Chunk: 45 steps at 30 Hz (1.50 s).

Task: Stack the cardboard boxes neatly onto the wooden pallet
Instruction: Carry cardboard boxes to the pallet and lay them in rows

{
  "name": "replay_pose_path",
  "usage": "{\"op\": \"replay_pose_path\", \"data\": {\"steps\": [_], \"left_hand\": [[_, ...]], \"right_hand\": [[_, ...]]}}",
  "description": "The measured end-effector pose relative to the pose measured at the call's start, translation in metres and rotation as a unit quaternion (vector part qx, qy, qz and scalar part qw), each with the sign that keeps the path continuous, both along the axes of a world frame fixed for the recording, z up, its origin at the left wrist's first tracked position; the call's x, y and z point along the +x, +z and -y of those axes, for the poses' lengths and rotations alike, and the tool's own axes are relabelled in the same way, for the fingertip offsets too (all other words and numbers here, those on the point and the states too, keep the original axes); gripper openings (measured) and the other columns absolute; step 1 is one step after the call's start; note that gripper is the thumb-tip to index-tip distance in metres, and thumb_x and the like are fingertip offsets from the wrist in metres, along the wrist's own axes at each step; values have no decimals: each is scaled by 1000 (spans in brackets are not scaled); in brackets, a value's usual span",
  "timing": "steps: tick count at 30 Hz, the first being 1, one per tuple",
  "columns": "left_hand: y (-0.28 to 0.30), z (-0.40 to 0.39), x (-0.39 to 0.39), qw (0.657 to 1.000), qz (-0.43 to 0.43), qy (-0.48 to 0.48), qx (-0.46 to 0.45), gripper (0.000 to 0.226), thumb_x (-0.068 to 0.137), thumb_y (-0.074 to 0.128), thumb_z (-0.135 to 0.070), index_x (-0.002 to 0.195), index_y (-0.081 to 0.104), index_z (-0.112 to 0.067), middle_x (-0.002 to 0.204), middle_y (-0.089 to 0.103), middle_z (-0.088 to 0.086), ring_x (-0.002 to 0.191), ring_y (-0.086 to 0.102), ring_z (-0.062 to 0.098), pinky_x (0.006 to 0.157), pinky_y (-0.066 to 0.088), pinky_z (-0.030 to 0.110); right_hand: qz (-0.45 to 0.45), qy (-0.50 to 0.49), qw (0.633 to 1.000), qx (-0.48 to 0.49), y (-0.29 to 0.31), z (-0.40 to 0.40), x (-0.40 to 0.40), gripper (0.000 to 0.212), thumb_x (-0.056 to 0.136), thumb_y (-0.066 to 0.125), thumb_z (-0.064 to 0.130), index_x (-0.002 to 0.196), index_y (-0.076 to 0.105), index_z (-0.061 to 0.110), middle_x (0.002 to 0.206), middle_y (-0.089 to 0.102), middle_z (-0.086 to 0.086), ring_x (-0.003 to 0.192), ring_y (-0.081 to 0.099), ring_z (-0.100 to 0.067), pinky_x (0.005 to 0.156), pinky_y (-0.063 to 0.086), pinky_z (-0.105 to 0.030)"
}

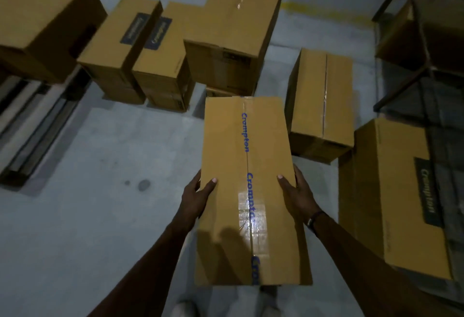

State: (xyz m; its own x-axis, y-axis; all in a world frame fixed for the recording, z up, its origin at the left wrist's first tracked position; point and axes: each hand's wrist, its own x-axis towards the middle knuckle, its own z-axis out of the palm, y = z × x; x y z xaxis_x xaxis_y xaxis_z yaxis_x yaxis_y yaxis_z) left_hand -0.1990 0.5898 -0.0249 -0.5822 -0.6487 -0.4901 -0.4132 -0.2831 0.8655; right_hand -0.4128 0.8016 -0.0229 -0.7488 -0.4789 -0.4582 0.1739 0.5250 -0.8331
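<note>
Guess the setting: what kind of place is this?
Probably a warehouse or stockroom. Many sealed brown cardboard boxes stand on a bare grey concrete floor, a wooden pallet lies at left, and both hands carry a long brown taped carton.

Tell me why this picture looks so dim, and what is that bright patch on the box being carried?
Head view: the light is low, so the corners fall into darkness, and the far boxes look slightly blurred. The bright patch is glare on the glossy tape along the held box; a soft shadow lies just below it. The wide lens bends straight edges near the borders. The left hand and right hand grip its sides.
</note>
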Motion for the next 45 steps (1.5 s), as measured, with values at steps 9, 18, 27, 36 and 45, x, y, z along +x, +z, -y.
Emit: {"op": "replay_pose_path", "data": {"steps": [9, 18, 27, 36, 45], "left_hand": [[265, 54, 60, 995, -27, 65, -76, 51, 96, 70, -52, 145, 57, -46, 134, 68, -17, 121, 65, 8, 106, 54, 45], [481, 61, 208, 978, -36, 169, -115, 67, 80, 71, -77, 142, 52, -59, 137, 66, -20, 124, 64, 10, 107, 52, 48], [591, 36, 396, 935, -61, 319, -138, 67, 86, 73, -67, 146, 51, -51, 135, 66, -17, 112, 68, 1, 94, 60, 35], [638, 51, 560, 879, -58, 445, -159, 55, 94, 73, -42, 143, 49, -46, 135, 60, -6, 114, 60, -1, 89, 54, 31], [648, 114, 652, 841, -51, 516, -158, 53, 93, 74, -46, 139, 50, -50, 129, 57, -21, 122, 55, 1, 97, 52, 38]], "right_hand": [[-20, 44, 996, -73, 263, 77, 33, 80, 89, 74, 62, 157, 40, 38, 157, 43, 12, 145, 40, -14, 118, 38, -43], [-33, 141, 975, -168, 499, 125, 147, 52, 90, 77, 53, 133, 48, 62, 131, 60, 29, 122, 59, -4, 101, 50, -36], [-19, 276, 940, -201, 596, 189, 305, 66, 80, 80, 68, 138, 51, 60, 144, 60, 18, 135, 56, -12, 112, 47, -50], [-6, 381, 901, -207, 616, 277, 470, 69, 81, 77, 71, 142, 47, 61, 146, 57, 14, 131, 58, -18, 101, 56, -55], [9, 427, 877, -222, 640, 379, 577, 55, 94, 74, 46, 139, 43, 56, 141, 52, 19, 127, 51, -1, 95, 47, -26]]}}
